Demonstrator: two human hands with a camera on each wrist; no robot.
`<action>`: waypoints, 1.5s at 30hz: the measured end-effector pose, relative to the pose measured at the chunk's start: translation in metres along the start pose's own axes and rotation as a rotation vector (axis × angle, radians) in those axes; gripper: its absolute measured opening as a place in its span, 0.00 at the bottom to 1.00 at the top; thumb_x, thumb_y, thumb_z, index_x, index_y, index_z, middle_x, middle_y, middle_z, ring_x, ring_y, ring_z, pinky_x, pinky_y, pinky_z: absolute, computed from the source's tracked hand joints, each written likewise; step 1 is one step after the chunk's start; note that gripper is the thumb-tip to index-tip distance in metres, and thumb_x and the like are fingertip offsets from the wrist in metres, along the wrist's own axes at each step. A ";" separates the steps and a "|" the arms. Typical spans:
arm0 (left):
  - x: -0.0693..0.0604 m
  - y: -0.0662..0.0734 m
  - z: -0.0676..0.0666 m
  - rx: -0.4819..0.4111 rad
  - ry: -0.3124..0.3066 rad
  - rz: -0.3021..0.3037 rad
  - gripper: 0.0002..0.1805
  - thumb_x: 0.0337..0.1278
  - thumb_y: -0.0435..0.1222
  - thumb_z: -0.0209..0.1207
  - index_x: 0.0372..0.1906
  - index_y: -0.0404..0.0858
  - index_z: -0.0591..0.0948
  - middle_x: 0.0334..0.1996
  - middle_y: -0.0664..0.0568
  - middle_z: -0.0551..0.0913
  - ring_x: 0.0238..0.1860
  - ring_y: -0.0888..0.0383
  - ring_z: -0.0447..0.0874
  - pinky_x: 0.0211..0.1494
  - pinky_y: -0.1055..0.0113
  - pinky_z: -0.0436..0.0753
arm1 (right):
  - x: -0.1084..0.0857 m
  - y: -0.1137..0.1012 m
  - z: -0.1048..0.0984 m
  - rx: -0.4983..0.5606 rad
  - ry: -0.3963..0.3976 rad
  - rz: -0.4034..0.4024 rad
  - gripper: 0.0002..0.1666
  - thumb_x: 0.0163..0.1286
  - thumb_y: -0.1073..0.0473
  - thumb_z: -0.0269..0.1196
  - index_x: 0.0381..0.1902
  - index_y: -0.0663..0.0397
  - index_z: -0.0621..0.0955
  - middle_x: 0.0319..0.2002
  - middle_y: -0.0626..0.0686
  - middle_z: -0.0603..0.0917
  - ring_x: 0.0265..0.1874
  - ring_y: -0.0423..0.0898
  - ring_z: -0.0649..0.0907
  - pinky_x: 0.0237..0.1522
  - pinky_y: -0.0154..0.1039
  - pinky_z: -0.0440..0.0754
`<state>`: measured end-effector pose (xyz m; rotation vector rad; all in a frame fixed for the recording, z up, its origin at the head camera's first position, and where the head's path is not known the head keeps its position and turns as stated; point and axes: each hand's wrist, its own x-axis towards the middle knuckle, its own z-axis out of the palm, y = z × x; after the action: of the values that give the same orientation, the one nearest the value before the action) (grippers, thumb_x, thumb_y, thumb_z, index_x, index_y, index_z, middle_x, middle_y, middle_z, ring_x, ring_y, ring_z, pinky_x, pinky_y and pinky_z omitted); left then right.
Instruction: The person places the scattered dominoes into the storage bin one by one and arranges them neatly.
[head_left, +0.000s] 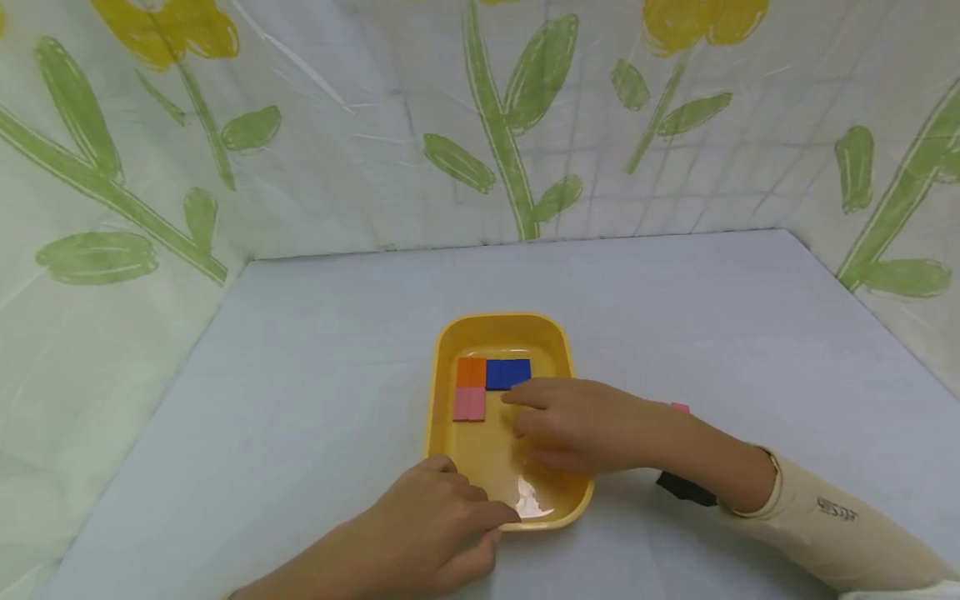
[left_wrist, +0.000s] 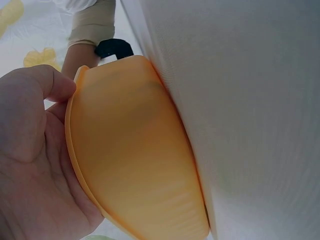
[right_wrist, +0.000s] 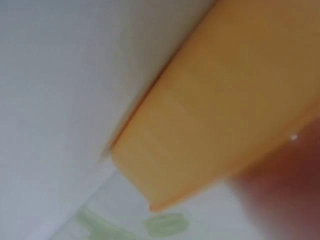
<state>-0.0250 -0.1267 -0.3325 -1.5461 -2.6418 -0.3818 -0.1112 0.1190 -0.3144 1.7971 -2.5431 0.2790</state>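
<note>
A yellow tray (head_left: pixel 433 417) with rounded corners lies on the table. Along its far left part sit flat tiles: orange tiles (head_left: pixel 471 372), pink tiles (head_left: pixel 469 403) in front of them, and blue tiles (head_left: pixel 502 374) to the right. My left hand (head_left: pixel 442 521) grips the near left rim, thumb outside and fingers over the edge; the left wrist view shows the thumb (left_wrist: pixel 62 87) against the rim. Over the tray's right side reaches my right hand (head_left: pixel 581 421), its fingers extended beside the blue tiles. What lies under those fingers is hidden, and the right wrist view shows mostly the tray wall (right_wrist: pixel 215 100).
A pink piece (head_left: pixel 680 407) lies on the table, partly hidden behind my right forearm. A black strap (head_left: pixel 686 489) is at the right wrist. White sheets with painted flowers (head_left: pixel 495 125) enclose the table's back and sides.
</note>
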 end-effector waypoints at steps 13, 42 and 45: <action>-0.002 0.000 0.001 0.047 0.072 0.023 0.08 0.57 0.40 0.61 0.41 0.51 0.86 0.21 0.66 0.75 0.24 0.68 0.73 0.39 0.69 0.68 | -0.035 0.010 -0.016 0.027 0.205 0.007 0.15 0.65 0.54 0.71 0.46 0.51 0.81 0.58 0.55 0.80 0.57 0.52 0.80 0.55 0.47 0.80; -0.001 0.000 0.003 0.066 0.123 0.063 0.09 0.54 0.39 0.62 0.41 0.51 0.85 0.20 0.67 0.72 0.23 0.70 0.68 0.39 0.70 0.67 | -0.123 0.036 -0.020 0.144 -0.164 0.577 0.19 0.54 0.61 0.76 0.40 0.42 0.80 0.35 0.40 0.74 0.32 0.37 0.74 0.33 0.36 0.77; -0.001 0.000 0.003 0.064 0.122 0.064 0.09 0.53 0.39 0.62 0.41 0.51 0.85 0.20 0.67 0.72 0.23 0.70 0.68 0.39 0.70 0.67 | -0.124 0.038 -0.017 0.136 -0.158 0.567 0.18 0.53 0.64 0.75 0.36 0.42 0.78 0.30 0.37 0.72 0.28 0.35 0.72 0.31 0.34 0.75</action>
<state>-0.0247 -0.1271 -0.3354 -1.5323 -2.4814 -0.3712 -0.1060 0.2495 -0.3173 1.1205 -3.1725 0.3303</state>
